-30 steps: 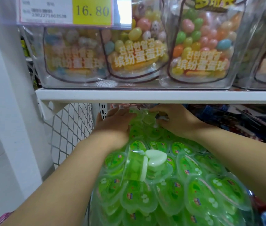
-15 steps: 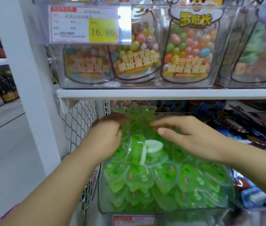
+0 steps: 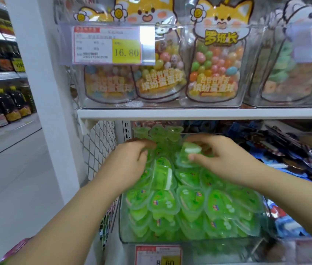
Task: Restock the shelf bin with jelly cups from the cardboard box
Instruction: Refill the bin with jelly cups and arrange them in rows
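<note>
**Both hands on the green heap in the shelf bin**

The jelly cups (image 3: 189,204) fill the clear shelf bin (image 3: 193,240) on the lower shelf, heaped above its rim; both hands lie on the back half of the heap, a little apart; the right hand (image 3: 226,161) pinches 1 jelly cup (image 3: 188,153) between thumb and fingers, tipped on its side near the top of the pile; the left hand (image 3: 130,163) rests on the cups at the bin's left side, fingers bent down among them, and whether it holds a cup I cannot tell; just between the hands another cup (image 3: 162,175) lies on its edge.

The cups are heart-shaped, translucent green, with printed film lids and a small red and blue mark; most lie lid up, overlapping; the pinched cup shows a pale white face; 3 cups (image 3: 159,131) stand at the back, under the white shelf (image 3: 189,113).
</note>
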Action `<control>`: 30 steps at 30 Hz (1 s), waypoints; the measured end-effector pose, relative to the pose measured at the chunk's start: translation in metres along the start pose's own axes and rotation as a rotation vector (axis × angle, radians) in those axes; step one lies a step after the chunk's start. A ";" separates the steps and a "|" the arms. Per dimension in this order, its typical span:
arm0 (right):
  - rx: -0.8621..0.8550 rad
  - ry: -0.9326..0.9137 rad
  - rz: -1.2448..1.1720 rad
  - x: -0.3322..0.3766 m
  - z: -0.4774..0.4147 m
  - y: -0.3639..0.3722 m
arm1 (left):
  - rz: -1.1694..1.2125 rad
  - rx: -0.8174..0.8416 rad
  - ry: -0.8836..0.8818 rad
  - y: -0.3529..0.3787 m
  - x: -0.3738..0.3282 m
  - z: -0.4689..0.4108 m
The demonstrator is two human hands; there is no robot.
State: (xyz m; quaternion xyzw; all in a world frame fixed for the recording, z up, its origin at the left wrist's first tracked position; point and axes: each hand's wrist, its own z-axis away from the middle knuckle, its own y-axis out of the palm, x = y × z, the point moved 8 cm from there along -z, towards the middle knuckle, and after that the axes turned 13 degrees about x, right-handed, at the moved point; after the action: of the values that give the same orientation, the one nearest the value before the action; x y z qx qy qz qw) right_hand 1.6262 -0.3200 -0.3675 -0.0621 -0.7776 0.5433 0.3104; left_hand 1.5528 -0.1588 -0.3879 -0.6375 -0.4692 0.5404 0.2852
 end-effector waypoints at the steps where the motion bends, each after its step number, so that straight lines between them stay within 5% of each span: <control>1: -0.019 0.038 -0.075 -0.008 -0.002 -0.003 | 0.032 0.002 0.007 0.000 -0.002 -0.002; 5: -0.061 0.142 -0.642 -0.025 -0.012 0.000 | 0.155 0.024 0.039 -0.001 -0.012 -0.017; 12: 0.027 0.119 -1.027 -0.013 -0.027 0.014 | 0.393 0.084 0.103 -0.001 -0.036 -0.041; 15: 0.045 0.211 -0.953 -0.023 -0.026 0.015 | 0.345 0.113 0.062 0.003 -0.035 -0.047; 18: -0.115 0.337 -0.815 -0.048 -0.023 -0.003 | 0.353 0.175 -0.045 0.010 -0.024 -0.050; 23: -0.277 0.318 -0.653 -0.071 -0.018 -0.023 | 0.404 0.107 -0.226 0.005 0.001 -0.051; 30: 0.031 0.182 -0.472 -0.050 -0.024 -0.001 | 0.564 0.229 -0.194 0.026 -0.012 -0.056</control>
State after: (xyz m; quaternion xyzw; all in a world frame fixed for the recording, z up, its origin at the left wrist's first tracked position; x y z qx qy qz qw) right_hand 1.6796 -0.3223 -0.3820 0.0774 -0.7310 0.4598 0.4983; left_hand 1.6140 -0.1716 -0.3910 -0.6519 -0.2349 0.7056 0.1480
